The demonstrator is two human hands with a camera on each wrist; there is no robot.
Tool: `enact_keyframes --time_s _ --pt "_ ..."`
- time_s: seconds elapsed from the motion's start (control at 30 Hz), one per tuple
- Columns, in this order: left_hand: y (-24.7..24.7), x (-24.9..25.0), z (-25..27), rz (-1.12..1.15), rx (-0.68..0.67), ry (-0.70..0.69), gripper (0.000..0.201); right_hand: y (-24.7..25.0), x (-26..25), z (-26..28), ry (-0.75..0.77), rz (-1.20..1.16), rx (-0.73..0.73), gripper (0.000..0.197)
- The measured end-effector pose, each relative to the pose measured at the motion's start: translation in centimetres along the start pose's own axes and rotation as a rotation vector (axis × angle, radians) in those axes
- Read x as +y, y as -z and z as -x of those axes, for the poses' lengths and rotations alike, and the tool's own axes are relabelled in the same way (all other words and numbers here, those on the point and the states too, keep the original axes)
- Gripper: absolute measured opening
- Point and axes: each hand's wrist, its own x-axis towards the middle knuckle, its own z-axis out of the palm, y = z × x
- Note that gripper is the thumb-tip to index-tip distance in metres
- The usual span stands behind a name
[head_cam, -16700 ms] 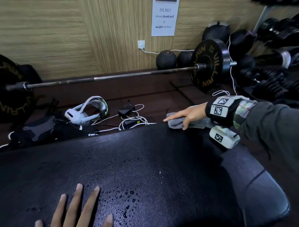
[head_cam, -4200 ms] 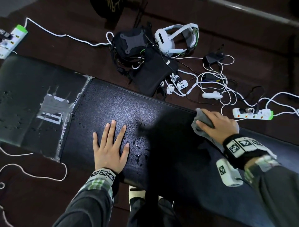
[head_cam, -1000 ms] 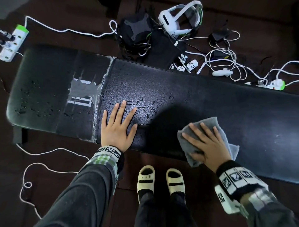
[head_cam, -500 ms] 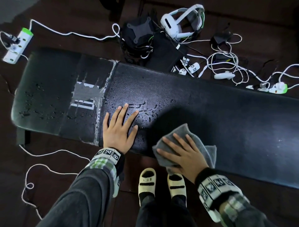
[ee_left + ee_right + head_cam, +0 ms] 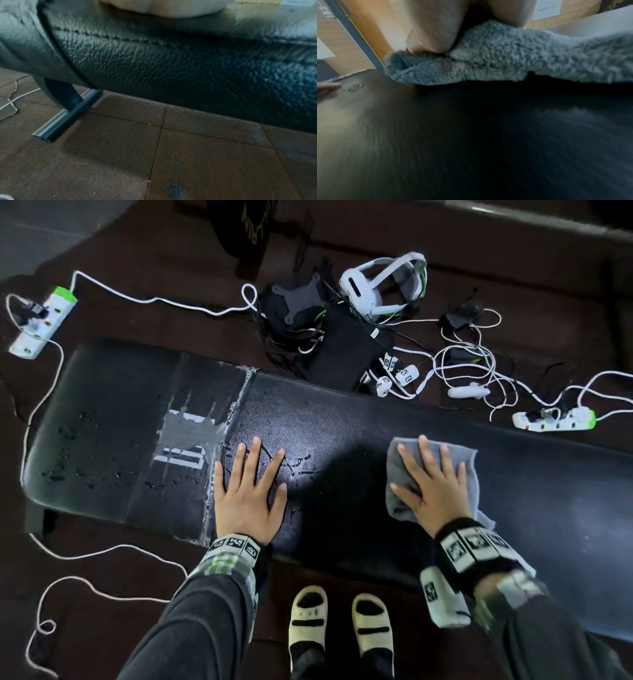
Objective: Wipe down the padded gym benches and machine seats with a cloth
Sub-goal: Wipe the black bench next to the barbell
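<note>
Right hand [image 5: 433, 491], fingers spread flat, presses the fluffy grey cloth [image 5: 466, 470] onto the long black padded bench [image 5: 342, 419]. Left of it, droplets [image 5: 68, 460] remain beyond the flat left hand [image 5: 248, 494]; maybe half done.

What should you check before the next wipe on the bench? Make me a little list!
1. Cloth lies flat on the bench: ok.
2. Right hand presses on the cloth with spread fingers: ok.
3. Left hand rests flat on the bench, bracing: ok.
4. Water droplets beside the left hand wiped: not ok.
5. Droplets on the taped end wiped: not ok.
6. Cloth dry enough to soak up more: cannot tell.
</note>
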Motion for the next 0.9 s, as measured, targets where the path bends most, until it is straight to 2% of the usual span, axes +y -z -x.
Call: enact_keyframes --time_s 0.07,0.13,0.27,0.33,0.43,0.57,0.67,0.73,0.8,0.9 --pt "0.0 0.0 0.0 0.008 0.003 -0.002 0.057 0.6 -2.2 -2.3 0.020 0.018 -0.006 0.076" --pt "0.1 0.0 0.1 0.015 0.013 -0.002 0.057 1.1 -4.8 -3.2 0.140 0.054 -0.030 0.074" --pt "0.1 -0.1 0.1 0.028 0.019 0.000 0.057 -0.8 -6.4 -0.8 0.462 0.169 -0.034 0.068" --pt "0.1 -0.1 0.1 0.029 0.022 -0.002 0.057 -1.8 -5.0 1.3 0.541 0.177 -0.050 0.071" --pt "0.1 -0.1 0.1 0.034 0.027 -0.004 0.057 -2.5 -1.4 3.8 0.516 0.202 -0.078 0.079" --pt "0.0 -0.1 0.1 0.034 0.041 -0.006 0.057 -1.6 1.9 3.5 0.300 0.136 -0.080 0.081" --pt "0.0 0.0 0.1 0.026 0.040 0.000 0.056 -0.1 2.0 1.0 0.139 0.056 -0.052 0.069" --pt "0.0 -0.1 0.1 0.020 0.035 0.001 0.056 0.6 0.6 -0.7 0.089 0.044 -0.035 0.070" --pt "-0.1 -0.1 0.1 0.019 0.033 0.000 0.057 1.0 -1.4 -2.1 0.094 0.059 -0.023 0.073" --pt "-0.1 -0.1 0.1 0.023 0.037 -0.001 0.057 0.5 -4.2 -2.2 0.246 0.139 -0.022 0.073"
